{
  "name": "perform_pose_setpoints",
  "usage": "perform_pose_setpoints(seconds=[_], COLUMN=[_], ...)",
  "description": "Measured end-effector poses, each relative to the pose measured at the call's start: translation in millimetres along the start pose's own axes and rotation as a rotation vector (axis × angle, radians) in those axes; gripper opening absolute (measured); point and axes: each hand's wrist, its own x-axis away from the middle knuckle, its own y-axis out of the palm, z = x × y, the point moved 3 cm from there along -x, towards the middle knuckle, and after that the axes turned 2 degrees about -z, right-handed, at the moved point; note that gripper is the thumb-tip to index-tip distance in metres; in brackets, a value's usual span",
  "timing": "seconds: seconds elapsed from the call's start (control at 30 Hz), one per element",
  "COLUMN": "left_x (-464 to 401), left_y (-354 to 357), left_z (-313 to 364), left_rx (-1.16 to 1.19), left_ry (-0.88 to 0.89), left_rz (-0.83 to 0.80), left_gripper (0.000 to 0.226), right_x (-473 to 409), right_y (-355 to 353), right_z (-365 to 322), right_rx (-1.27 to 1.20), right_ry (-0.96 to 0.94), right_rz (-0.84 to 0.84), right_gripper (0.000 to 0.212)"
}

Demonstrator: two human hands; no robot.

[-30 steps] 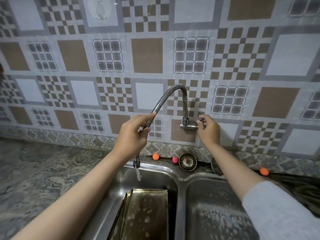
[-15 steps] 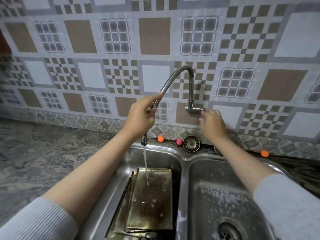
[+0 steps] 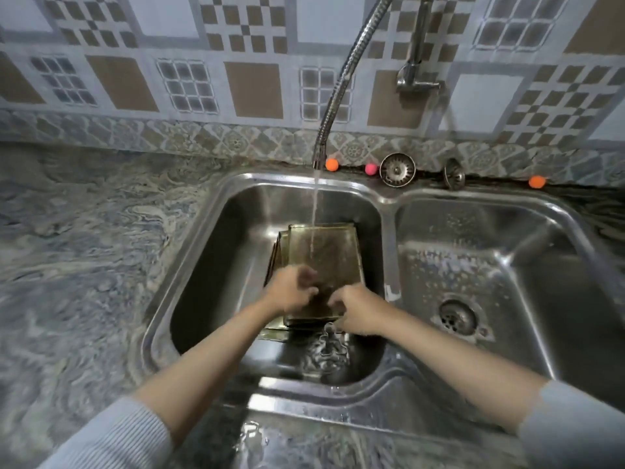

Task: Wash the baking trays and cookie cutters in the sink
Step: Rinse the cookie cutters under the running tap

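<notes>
We see the baking trays stacked in the left basin of the sink under running water; left hand and right hand hover over them, fingers curled (blurred; grip unclear).

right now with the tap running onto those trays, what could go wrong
1. The stream lands on the flat top tray of the stacked baking trays, so it may splash onto the countertop; the sink's front rim already looks wet.
2. The trays look wet, and both the left hand and right hand work at their near edge, so a tray could slip.
3. The strainer on the back ledge could get knocked in.
</notes>
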Motion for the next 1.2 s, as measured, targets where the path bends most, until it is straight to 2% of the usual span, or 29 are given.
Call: perform_pose_setpoints(seconds=[0.1,0.2,0.27,0.37,0.4,0.5,0.6,0.7,0.8,0.93,1.2], left_x=[6,0,-9,-20,-23,-32,-49,-69,-84,-93,-93], left_y=[22,27,26,24,25,28,21,-1,-29,-49,-50], left_z=[-26,-42,-51,-61,-64,-72,-69,-46,-15,5,7], left_rx=[-0.136,-0.312,-0.397,-0.455,-0.483,-0.506,-0.242,0.198,0.495,0.819,0.847], left_ry=[0.056,0.152,0.156,0.161,0.173,0.189,0.164,0.099,0.104,0.086,0.074], left_rz=[-0.207,-0.236,-0.233,-0.252,-0.254,-0.256,-0.176,0.000,0.120,0.071,0.008], left_gripper=[0.043,0.056,0.061,0.057,0.055,0.048,0.043,0.033,0.028,0.031,0.028], right_x=[-12,-20,-24,-28,-28,-30,-39,-55,-75,-94,-104], right_y=[43,66,68,58,52,27,-3,-29,-50,-69,-72], right_z=[-7,-8,-8,-8,-7,-2,3,4,0,-7,-6], right_rx=[0.140,0.182,0.218,0.223,0.192,-0.018,-0.397,-0.645,-0.844,-1.056,-1.105], right_ry=[0.106,0.142,0.161,0.227,0.239,0.249,0.243,0.216,0.177,0.119,0.039], right_rz=[-0.150,-0.144,-0.131,-0.148,-0.130,-0.004,0.165,0.342,0.449,0.451,0.402], right_gripper=[0.066,0.085,0.077,0.039,0.034,0.057,0.074,0.074,0.067,0.063,0.071])
